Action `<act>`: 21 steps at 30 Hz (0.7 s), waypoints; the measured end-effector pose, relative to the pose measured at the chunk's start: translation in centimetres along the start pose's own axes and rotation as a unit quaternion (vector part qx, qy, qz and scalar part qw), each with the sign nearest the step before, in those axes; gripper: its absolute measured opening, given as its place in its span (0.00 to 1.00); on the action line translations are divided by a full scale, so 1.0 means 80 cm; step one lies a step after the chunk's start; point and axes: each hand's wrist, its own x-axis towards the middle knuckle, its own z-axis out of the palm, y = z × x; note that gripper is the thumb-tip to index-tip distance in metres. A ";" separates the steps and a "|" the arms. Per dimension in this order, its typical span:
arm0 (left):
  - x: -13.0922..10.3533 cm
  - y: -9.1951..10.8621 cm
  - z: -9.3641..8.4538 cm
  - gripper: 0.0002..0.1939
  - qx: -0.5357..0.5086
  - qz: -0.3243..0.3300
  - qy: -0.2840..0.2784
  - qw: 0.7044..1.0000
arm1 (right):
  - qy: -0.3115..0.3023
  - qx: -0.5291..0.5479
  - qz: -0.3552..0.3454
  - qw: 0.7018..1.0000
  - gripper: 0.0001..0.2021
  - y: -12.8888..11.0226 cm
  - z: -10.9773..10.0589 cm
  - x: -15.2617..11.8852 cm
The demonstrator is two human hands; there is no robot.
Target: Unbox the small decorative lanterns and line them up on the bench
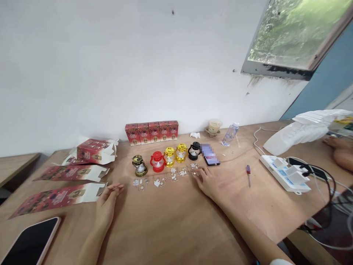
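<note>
Small lanterns stand in a row on the table: a bronze one (139, 165), a red one (157, 161), two gold ones (169, 157) and a black one (194, 151). Before them lie small white and metal parts (158, 182) with bent wires. My right hand (207, 182) rests by the right end of these parts, fingers spread, its fingertips close to a bent wire. Beside the flattened red cartons (63, 198), my left hand (109, 195) lies with fingers loosely bent and nothing visible in it.
Several red boxes (154, 133) line the wall. A phone (211, 156), drink cup (214, 127), water bottle (230, 134) and screwdriver (249, 175) lie rightward. A power strip (286, 175) with cables sits far right, near another person's arm (342, 156). Another phone (30, 243) lies front left.
</note>
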 end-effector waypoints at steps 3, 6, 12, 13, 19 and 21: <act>0.000 0.002 0.001 0.19 -0.003 -0.015 0.002 1.000 | -0.020 -0.030 0.032 0.999 0.11 0.000 -0.001 -0.002; 0.001 0.002 0.001 0.20 -0.008 -0.025 0.006 1.000 | -0.032 -0.045 0.052 0.997 0.11 0.003 0.005 0.003; 0.002 0.000 0.001 0.20 0.013 -0.012 0.007 1.000 | -0.009 -0.029 0.059 0.998 0.12 0.019 0.020 0.023; 0.001 0.000 0.000 0.20 0.017 -0.007 0.007 1.000 | -0.007 -0.028 0.064 0.998 0.12 0.021 0.022 0.026; 0.002 -0.006 -0.001 0.19 0.015 0.010 0.018 1.000 | 0.011 -0.009 0.062 0.998 0.13 0.028 0.028 0.034; 0.005 -0.008 0.000 0.19 0.018 0.017 0.024 0.999 | 0.023 -0.005 0.054 0.998 0.14 0.028 0.028 0.031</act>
